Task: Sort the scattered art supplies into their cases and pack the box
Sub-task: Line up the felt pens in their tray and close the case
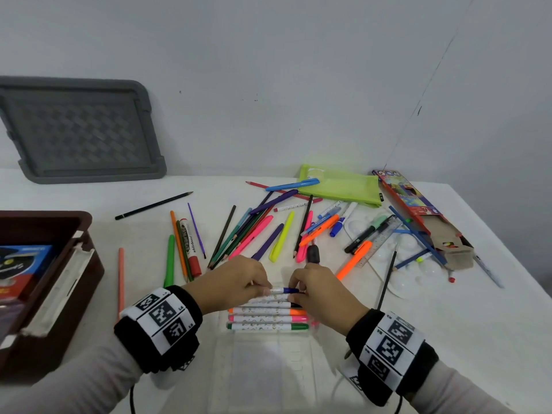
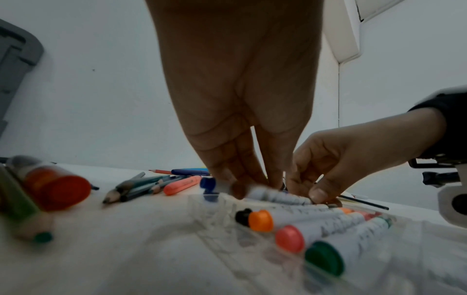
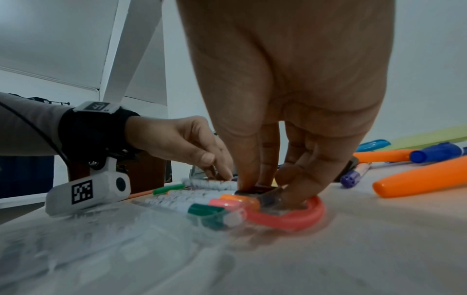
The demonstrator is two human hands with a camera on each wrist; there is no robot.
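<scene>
A clear plastic marker case (image 1: 260, 363) lies open in front of me, with orange (image 1: 268, 311), pink (image 1: 268, 318) and green (image 1: 268, 326) markers side by side in it. Above that row I hold a white marker with a blue cap (image 1: 283, 290) level over the case's far edge. My left hand (image 1: 263, 286) pinches its left end and my right hand (image 1: 295, 289) grips its capped right end. In the left wrist view the marker (image 2: 275, 194) is blurred under my fingers (image 2: 242, 179). In the right wrist view my fingers (image 3: 265, 169) reach down onto the row.
Loose pens, pencils and highlighters (image 1: 254, 231) are scattered just behind the case. A brown box (image 1: 44, 294) stands at the left, its grey lid (image 1: 80, 130) leaning on the wall. A green pouch (image 1: 340, 186), a pencil carton (image 1: 418, 210) and a white palette (image 1: 397, 264) lie to the right.
</scene>
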